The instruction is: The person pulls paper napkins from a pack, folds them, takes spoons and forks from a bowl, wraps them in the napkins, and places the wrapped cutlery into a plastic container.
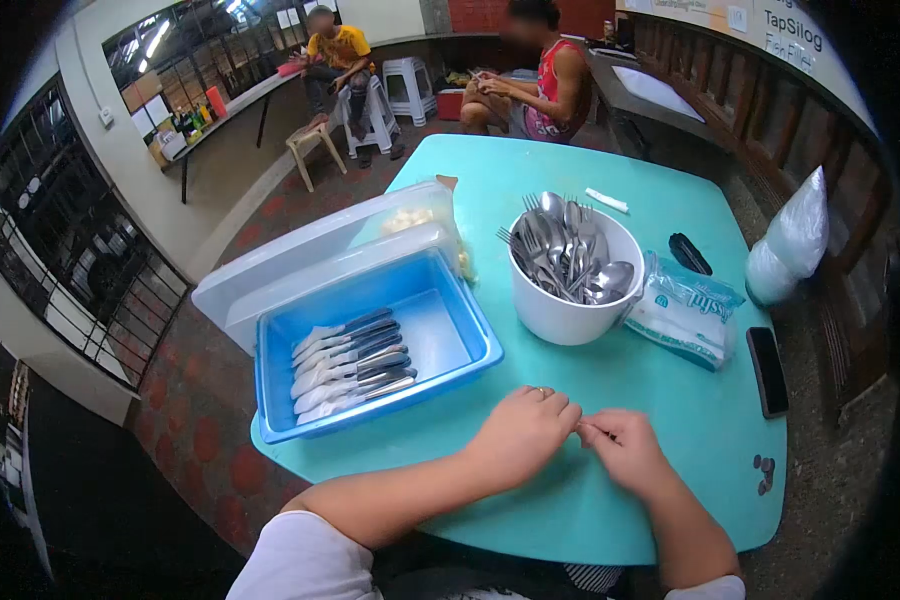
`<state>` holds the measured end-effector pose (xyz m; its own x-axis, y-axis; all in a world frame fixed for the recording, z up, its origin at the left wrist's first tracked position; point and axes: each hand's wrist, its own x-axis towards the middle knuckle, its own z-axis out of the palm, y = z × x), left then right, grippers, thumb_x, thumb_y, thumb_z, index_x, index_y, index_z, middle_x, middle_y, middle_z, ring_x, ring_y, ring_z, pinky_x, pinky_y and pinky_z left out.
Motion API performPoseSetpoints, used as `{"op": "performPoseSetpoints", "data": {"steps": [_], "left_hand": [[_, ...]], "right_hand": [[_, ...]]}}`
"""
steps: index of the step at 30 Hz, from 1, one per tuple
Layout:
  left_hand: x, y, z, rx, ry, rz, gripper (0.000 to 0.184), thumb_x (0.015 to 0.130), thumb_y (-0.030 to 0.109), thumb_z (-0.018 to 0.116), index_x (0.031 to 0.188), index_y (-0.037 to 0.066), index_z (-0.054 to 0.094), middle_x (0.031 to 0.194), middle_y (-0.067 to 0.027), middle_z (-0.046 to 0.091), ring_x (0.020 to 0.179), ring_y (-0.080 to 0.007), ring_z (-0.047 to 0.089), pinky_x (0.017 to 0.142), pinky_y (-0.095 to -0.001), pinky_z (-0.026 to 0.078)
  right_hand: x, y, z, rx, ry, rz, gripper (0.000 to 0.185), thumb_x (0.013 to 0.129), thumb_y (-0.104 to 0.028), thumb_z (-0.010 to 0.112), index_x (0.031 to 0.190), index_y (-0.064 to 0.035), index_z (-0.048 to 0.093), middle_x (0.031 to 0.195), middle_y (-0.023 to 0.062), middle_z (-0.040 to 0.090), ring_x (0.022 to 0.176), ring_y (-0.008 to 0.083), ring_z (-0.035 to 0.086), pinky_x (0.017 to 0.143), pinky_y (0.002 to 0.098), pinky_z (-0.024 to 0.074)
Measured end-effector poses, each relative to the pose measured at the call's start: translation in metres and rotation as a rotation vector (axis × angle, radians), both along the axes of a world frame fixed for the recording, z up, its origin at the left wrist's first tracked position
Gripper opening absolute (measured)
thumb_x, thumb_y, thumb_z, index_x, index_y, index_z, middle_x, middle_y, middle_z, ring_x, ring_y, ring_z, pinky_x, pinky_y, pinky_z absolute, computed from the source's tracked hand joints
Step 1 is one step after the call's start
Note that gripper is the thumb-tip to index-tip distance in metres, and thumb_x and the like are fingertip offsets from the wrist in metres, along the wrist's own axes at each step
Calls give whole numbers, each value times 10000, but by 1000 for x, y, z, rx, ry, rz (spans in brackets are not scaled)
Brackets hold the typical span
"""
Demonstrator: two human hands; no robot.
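head view: left hand (526, 428) and right hand (625, 452) pinched narrow (contents unclear), cutlery (568, 250) beyond fingers (570, 412).

The wrapped cutlery (355, 365) lies in one close row inside the blue tub (400, 404), with white paper around the left ends and shiny handles bare at the right. Many loose forks and spoons (568, 250) stand crowded, heads up, in the white bucket (565, 322), beside the tissue pack (682, 312).
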<state>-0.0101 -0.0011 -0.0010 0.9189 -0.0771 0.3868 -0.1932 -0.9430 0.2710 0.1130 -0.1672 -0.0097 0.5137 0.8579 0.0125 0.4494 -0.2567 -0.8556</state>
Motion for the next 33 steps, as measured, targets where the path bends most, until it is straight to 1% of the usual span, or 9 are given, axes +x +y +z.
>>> {"op": "performPoseSetpoints", "data": {"steps": [3,6,9,12,18,24,27,30,33], "left_hand": [[-1,1,3,23,-44,-6,118,800,132,588,889,57,570,861,-102,611,882,-280,622,812,-392,491],[2,4,-2,-34,-26,-23,190,811,159,644,947,35,598,899,-123,624,917,-306,625,824,-410,485],[3,6,-3,-106,88,-54,221,831,171,677,985,24,617,933,-138,636,941,-322,628,838,-423,482],[2,8,-2,-165,169,-75,210,833,161,680,983,26,622,932,-143,636,943,-327,627,842,-427,481],[5,14,-5,-185,158,-146,105,847,131,631,895,42,602,895,-143,635,898,-332,628,829,-437,476],[6,12,-6,72,96,-188,146,860,151,587,957,56,642,907,-102,657,919,-267,649,840,-389,484],[7,11,-9,112,111,-184,167,859,165,601,969,50,649,914,-103,670,920,-261,651,848,-381,482],[4,12,-5,25,179,-164,180,851,182,636,969,47,653,894,-112,671,906,-278,652,846,-392,481],[3,13,3,-74,221,-136,188,843,193,662,963,48,651,871,-120,666,882,-301,649,830,-412,479]], "right_hand": [[5,0,-12,13,181,13,200,893,-212,696,979,-39,743,803,119,682,699,289,633,629,356,483],[-1,3,-2,-94,-132,-41,194,869,-212,711,949,-38,743,790,111,675,707,295,636,639,368,489],[-2,2,-3,22,-428,7,180,843,-219,722,918,-57,744,775,113,661,698,307,633,619,393,490],[-6,2,-3,51,-522,15,166,829,-225,720,901,-77,744,768,124,646,695,323,629,618,424,490],[-13,2,2,-72,-365,-16,175,874,-233,692,877,-63,732,776,137,651,696,319,629,635,413,488],[11,-4,-20,-146,253,57,213,914,-246,661,947,-53,743,787,152,664,704,314,638,641,379,485],[8,-4,-14,-186,174,7,219,899,-243,672,932,-36,737,794,139,671,721,317,641,645,383,489],[-7,0,1,-145,-245,-40,204,875,-232,687,889,-34,732,784,122,666,712,314,638,640,397,493],[-11,1,6,-83,-464,-35,176,853,-228,696,857,-56,732,765,117,651,700,318,635,639,426,494]]}}
